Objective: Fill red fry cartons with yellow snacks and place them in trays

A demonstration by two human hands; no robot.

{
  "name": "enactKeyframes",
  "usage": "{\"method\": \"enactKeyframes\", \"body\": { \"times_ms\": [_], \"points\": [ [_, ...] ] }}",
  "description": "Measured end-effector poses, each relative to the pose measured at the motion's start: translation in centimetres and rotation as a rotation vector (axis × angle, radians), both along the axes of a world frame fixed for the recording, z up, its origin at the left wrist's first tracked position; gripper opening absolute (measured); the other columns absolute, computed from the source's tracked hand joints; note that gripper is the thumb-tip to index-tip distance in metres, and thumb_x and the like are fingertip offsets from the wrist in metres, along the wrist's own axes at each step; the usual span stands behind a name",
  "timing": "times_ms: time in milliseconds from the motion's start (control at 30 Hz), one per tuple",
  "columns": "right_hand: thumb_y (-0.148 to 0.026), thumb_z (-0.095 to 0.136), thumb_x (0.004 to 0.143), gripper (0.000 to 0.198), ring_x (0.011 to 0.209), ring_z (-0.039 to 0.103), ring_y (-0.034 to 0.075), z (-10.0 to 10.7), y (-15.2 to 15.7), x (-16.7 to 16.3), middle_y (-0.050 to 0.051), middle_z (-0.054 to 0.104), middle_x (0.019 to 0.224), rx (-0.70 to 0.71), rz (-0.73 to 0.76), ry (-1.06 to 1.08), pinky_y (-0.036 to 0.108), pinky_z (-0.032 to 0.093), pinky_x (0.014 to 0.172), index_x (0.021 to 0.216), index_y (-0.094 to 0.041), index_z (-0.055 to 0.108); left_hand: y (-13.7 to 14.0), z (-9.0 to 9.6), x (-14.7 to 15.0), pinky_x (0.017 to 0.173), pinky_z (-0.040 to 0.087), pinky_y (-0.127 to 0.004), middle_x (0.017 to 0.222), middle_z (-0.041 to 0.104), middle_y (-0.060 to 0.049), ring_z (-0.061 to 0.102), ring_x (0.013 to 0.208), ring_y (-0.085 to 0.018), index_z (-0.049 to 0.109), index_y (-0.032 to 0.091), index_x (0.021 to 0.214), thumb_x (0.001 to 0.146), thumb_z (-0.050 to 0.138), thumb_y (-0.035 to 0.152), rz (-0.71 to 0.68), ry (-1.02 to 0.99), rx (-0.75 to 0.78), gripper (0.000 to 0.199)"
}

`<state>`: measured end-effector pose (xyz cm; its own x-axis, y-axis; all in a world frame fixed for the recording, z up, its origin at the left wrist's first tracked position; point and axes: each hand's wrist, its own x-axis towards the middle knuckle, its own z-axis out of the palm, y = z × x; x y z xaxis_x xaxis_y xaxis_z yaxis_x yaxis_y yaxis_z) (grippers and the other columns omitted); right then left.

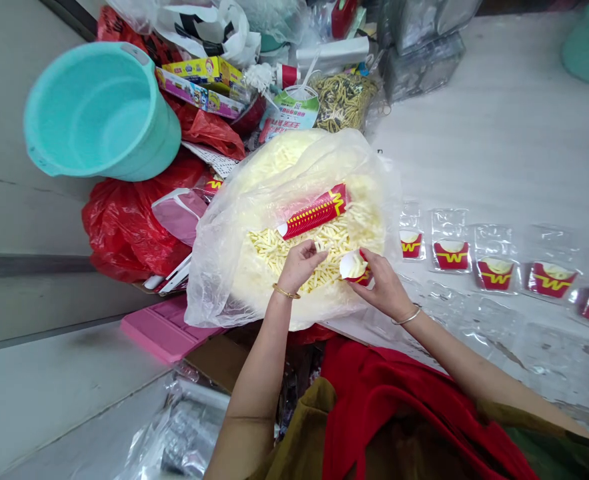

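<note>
My right hand holds a small red fry carton tilted, with its pale inner side facing up. To its left, my left hand hovers low over a heap of pale yellow toy-like fries, fingers curled; anything between them is hidden. The fries lie in a large open clear plastic bag. On top of them rests a nested stack of red fry cartons with yellow zigzag marks, just beyond my left hand.
Clear pouches holding red cartons line the white table at right; flat clear pouches lie nearer. A turquoise bucket stands far left above red plastic bags. Boxes and a bag of gold-coloured cord-like pieces crowd the back.
</note>
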<state>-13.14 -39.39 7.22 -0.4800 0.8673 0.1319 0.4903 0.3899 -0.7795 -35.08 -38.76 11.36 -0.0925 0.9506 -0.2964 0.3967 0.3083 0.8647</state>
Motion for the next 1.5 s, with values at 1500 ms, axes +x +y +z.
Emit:
{"method": "enactKeyframes", "body": {
  "times_ms": [1500],
  "points": [
    [-0.048, 0.065, 0.075, 0.095, 0.123, 0.040, 0.038, -7.5, -7.3, 63.9, 0.024, 0.038, 0.137, 0.044, -1.191, -0.320, 0.061, 0.039, 0.094, 0.147, -0.014, 0.013, 5.5, -9.4, 78.1, 0.080, 0.042, -0.032, 0.087, 0.062, -0.007, 0.057, 0.084, -0.019, 0.066, 0.019, 0.081, 0.085, 0.050, 0.022, -1.220, 0.190, 0.539, 0.017]
  ]
}}
